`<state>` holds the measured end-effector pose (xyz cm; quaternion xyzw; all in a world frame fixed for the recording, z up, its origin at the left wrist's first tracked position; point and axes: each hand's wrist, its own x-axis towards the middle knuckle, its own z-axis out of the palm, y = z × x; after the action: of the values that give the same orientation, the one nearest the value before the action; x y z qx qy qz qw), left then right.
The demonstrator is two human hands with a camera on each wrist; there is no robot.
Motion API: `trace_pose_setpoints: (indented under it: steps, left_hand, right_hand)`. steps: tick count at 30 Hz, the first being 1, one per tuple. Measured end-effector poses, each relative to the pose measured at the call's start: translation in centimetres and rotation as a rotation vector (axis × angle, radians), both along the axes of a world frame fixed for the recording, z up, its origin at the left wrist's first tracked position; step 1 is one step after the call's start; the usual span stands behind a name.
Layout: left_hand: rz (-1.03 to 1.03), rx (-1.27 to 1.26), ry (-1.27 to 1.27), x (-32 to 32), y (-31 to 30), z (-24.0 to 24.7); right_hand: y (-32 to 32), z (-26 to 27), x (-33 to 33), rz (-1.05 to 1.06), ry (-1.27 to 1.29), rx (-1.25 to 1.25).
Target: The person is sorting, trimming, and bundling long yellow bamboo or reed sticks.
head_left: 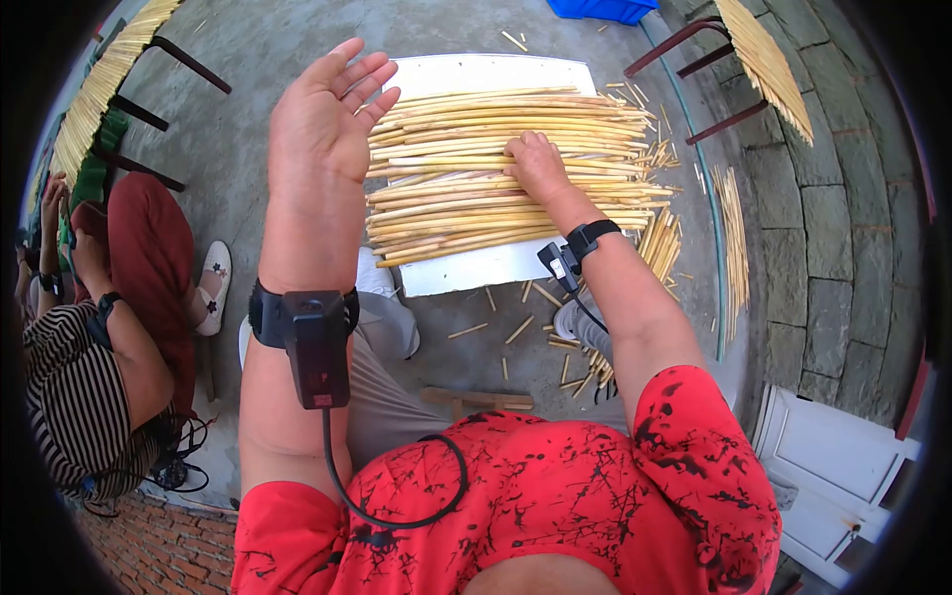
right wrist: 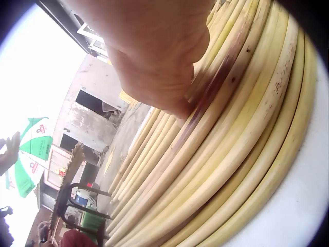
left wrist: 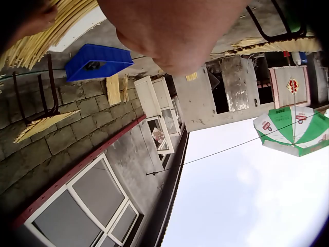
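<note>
A layer of long yellow plant stalks [head_left: 446,213] lies side by side across a white board [head_left: 476,273] in the head view. My right hand [head_left: 540,167] is down on the middle of the layer, its fingers curled over a stalk. Close up in the right wrist view, the right hand [right wrist: 154,67] has its fingertips in among the stalks [right wrist: 247,144], partly hidden. My left hand [head_left: 322,119] is raised at the layer's left end, palm up with fingers loosely bent and nothing in it. The left wrist view shows this left hand [left wrist: 169,31] against the yard.
Short cut pieces [head_left: 516,327] litter the ground around the board. A blue crate [head_left: 605,10] stands beyond it. Stalk-topped metal-legged stands are at both sides, one at the right [head_left: 759,64]. Another person [head_left: 109,337] sits at the left. A hose [head_left: 709,198] runs along the right.
</note>
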<state>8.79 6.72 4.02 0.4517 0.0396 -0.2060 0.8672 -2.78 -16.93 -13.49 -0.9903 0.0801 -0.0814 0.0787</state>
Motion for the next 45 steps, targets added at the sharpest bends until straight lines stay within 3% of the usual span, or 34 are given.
trace_pose_setpoints:
  steps: [8, 10, 12, 13, 15, 16, 17, 18, 19, 20, 21, 23, 24, 25, 27, 29, 31, 35, 41, 43, 44, 45]
  left_hand:
    - [-0.053, 0.027, -0.037, -0.2, -0.2, 0.0]
    - [-0.087, 0.033, -0.066, -0.4, -0.4, -0.2]
    - [-0.220, 0.190, -0.305, -0.7, -0.8, -0.1]
    - [-0.227, 0.184, -0.305, -0.9, -1.1, -0.1]
    - [-0.186, 0.839, -1.158, -1.9, -1.5, -0.4]
    - [-0.058, 0.951, -1.314, -3.1, -2.0, -0.4]
    - [-0.060, 0.942, -1.317, -3.6, -2.2, -0.2]
    - [-0.190, 1.096, -1.263, -4.1, -2.4, 0.0]
    - [-0.320, 1.247, -1.201, -4.4, -2.6, 0.1]
    - [-0.232, 1.210, -1.228, -4.4, -2.8, -0.4]
    - [-0.233, 1.202, -1.234, -4.2, -2.6, -0.1]
    - [-0.228, 0.894, -0.879, -3.3, -1.8, 0.8]
    - [-0.173, 0.701, -0.799, -2.3, -1.7, -0.2]
    - [-0.175, 0.701, -0.802, -2.3, -1.3, 0.5]
    - [-0.185, 0.398, -0.467, -2.4, -0.4, 2.4]
    - [-0.162, 0.312, -0.432, -2.1, -0.3, 2.5]
    - [-0.170, 0.141, -0.366, -1.9, 0.1, 2.7]
    - [-0.149, 0.090, -0.337, -1.4, 0.1, 2.4]
    - [-0.200, 0.091, -0.321, -1.4, -0.1, 2.3]
    - [-0.272, 0.118, -0.311, -1.6, -0.5, 2.0]
    - [-0.310, 0.118, -0.309, -1.8, -0.7, 2.1]
    - [-0.352, 0.121, -0.301, -1.9, -0.8, 1.8]
  right_hand:
    - [-0.5, 2.1, 0.5, -0.004, 0.002, 0.038]
    - [-0.5, 5.3, 1.1, 0.096, -0.289, -0.015]
    - [0.4, 10.0, 1.4, 0.190, -0.377, -0.077]
    - [1.1, 12.3, 1.6, 0.258, -0.396, -0.094]
    - [2.7, 16.4, 1.3, 0.317, -0.412, -0.117]
    - [3.5, 18.2, 1.0, 0.388, -0.444, -0.175]
    - [3.9, 19.4, 0.8, 0.459, -0.474, -0.232]
    - [3.2, 20.2, 1.2, 0.452, -0.472, -0.238]
    - [2.0, 20.7, 2.3, 0.583, -0.721, -0.371]
    - [1.2, 21.0, 2.6, 0.713, -0.971, -0.506]
    - [1.0, 20.7, 2.0, 0.709, -0.968, -0.514]
    - [0.4, 18.3, 0.3, 0.030, -1.184, -0.081]
    - [0.2, 16.7, -0.5, -0.090, -1.039, 0.050]
    - [-0.2, 14.6, -1.4, -0.211, -0.888, 0.180]
    - [-1.2, 9.9, -3.0, -0.159, -0.317, 0.318]
    - [-0.5, 6.7, -3.9, -0.161, 0.042, 0.278]
    - [-0.2, 3.2, -4.0, -0.172, 0.019, 0.212]
    - [0.5, 0.1, -2.6, -0.191, -0.032, 0.045]
    - [1.5, 0.2, -1.8, -0.011, 0.055, 0.150]
    - [1.9, 1.3, -1.4, -0.087, 0.005, 0.184]
    - [2.2, 1.4, -1.1, -0.093, -0.210, 0.189]
    - [2.7, 2.7, -0.4, -0.082, -0.228, 0.186]
